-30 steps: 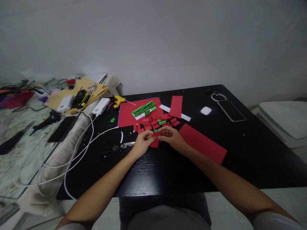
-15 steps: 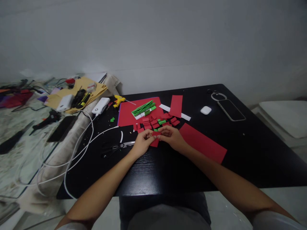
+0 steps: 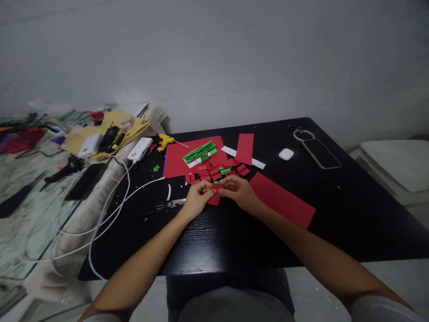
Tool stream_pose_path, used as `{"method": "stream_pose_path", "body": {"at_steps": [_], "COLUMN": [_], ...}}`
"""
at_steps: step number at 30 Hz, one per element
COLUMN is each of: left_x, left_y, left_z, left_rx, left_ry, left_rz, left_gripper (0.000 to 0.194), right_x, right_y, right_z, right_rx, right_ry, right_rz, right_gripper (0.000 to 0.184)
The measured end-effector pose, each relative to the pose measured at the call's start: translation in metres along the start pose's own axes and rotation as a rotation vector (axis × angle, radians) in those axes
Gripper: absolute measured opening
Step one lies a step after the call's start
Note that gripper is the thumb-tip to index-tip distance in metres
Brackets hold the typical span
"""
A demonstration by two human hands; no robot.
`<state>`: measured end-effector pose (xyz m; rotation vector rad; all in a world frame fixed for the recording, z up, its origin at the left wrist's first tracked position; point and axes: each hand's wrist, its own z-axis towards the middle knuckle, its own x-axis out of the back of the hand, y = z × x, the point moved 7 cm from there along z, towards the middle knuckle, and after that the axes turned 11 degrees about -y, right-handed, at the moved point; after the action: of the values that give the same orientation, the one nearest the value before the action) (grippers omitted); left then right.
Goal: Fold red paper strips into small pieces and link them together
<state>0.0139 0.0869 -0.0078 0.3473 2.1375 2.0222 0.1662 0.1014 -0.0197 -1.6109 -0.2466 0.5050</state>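
Observation:
Between my two hands is a small piece of red paper [image 3: 214,199], pinched at its upper part from both sides. My left hand [image 3: 198,197] is closed on its left edge, thumb on top. From the right, my right hand [image 3: 239,191] grips the same piece with thumb and fingers. Just beyond the fingers lie several small folded red paper pieces [image 3: 203,169] and a few green ones [image 3: 225,171]. A larger red paper strip [image 3: 284,199] lies beside my right wrist. Scissors [image 3: 164,205] with dark handles rest left of my left hand.
Behind the pieces lies a red sheet [image 3: 174,163] with folded green paper [image 3: 201,152] on it. A yellow glue gun [image 3: 165,142] and a white power bank [image 3: 140,148] with cables stand at the left. A white case [image 3: 286,154] and a phone [image 3: 321,153] lie on the right.
My hands keep nearly the same pinch on the red paper. The whole view has shifted very slightly; nothing else has visibly moved.

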Motion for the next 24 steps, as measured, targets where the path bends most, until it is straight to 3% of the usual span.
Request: {"method": "stream_pose_path", "body": {"at_steps": [4,9,17,24], "left_x": [0.008,0.017,0.002,0.003], "left_y": [0.004,0.009,0.006,-0.001], "left_z": [0.001,0.002,0.000,0.002], "left_rx": [-0.053,-0.051,-0.017,0.009], "left_ry": [0.006,0.037,-0.048,-0.075], "left_rz": [0.004,-0.067,0.032,0.020], "left_gripper": [0.014,0.015,0.021,0.018], "right_x": [0.002,0.005,0.003,0.002], "right_y": [-0.001,0.002,0.005,0.000], "right_z": [0.000,0.001,0.000,0.000], "right_rx": [-0.002,-0.017,-0.025,0.006], "right_ry": [0.017,0.026,0.011,-0.012], "right_rz": [0.041,0.041,0.012,-0.018], "right_gripper": [0.033,0.032,0.032,0.031]}}
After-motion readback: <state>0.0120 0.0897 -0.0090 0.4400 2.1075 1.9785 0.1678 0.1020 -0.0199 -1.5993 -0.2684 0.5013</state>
